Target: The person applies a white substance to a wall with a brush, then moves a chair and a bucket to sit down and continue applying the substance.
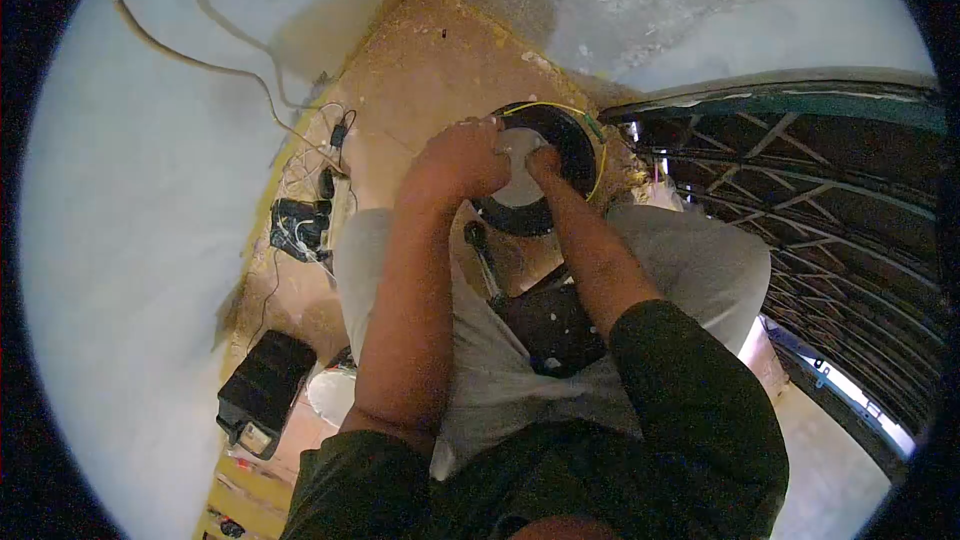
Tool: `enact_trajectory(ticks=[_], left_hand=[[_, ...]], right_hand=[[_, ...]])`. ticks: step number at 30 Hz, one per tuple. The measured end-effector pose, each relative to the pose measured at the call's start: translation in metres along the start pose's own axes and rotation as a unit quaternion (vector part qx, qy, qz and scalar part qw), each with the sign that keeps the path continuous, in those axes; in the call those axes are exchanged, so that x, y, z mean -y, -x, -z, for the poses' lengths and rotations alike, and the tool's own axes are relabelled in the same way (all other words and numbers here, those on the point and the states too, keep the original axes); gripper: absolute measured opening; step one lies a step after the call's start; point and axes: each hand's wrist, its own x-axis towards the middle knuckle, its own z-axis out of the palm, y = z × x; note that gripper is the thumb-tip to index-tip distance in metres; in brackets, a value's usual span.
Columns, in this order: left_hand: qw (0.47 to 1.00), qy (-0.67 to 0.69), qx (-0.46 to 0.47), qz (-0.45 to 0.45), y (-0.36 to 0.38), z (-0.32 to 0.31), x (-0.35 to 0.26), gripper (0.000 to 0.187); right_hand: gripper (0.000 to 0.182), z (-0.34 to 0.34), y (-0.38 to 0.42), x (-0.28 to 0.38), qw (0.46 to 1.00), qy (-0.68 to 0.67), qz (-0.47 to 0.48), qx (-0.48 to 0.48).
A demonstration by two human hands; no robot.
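My left hand (465,158) is closed on the left edge of a pale round disc (519,180). On the disc's right edge, my right hand (543,164) has its fingers closed. Both hands are over a round black object (572,155), perhaps a wheel or basin, with a yellow cord (601,165) curving along its rim. Between my legs is a dark flat piece (552,328) with light specks, and a dark-ended rod (482,252) stands beside it. Fine finger detail is blurred.
Tangled cables and a black device (300,228) lie by the left wall. Nearer me are a black box (268,380) and a white round container (333,397). A folding metal lattice (800,175) runs along the right. A cable (190,60) hangs down the left wall.
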Motion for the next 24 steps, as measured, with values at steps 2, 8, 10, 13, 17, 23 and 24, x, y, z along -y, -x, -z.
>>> enact_trajectory(ticks=[2,8,10,13,17,23,24], left_hand=[[1.000,0.009,0.009,0.000,-0.005,-0.005,0.003,0.032],[0.999,-0.015,0.030,0.002,-0.007,-0.001,-0.006,0.034],[1.000,-0.011,0.017,-0.008,-0.010,-0.009,-0.001,0.034],[1.000,-0.003,0.012,-0.021,-0.012,-0.010,0.000,0.034],[0.999,-0.025,0.030,-0.022,-0.013,-0.009,-0.002,0.034],[1.000,-0.004,0.018,0.003,-0.010,-0.009,0.001,0.036],[1.000,-0.003,0.017,0.004,-0.010,-0.009,0.001,0.036]], right_hand=[[0.035,-0.001,0.003,0.007,0.959,0.206,0.192,-0.036],[0.034,-0.065,-0.013,-0.018,0.969,0.003,0.244,-0.027],[0.033,-0.035,0.011,-0.019,0.958,-0.034,0.283,0.043],[0.030,-0.087,-0.044,-0.076,0.925,-0.236,0.125,0.269],[0.028,-0.035,-0.043,-0.069,0.877,0.323,0.228,0.273],[0.033,-0.004,-0.051,-0.039,0.972,0.191,0.115,0.071],[0.033,0.000,-0.046,-0.025,0.972,0.192,0.115,0.070]])
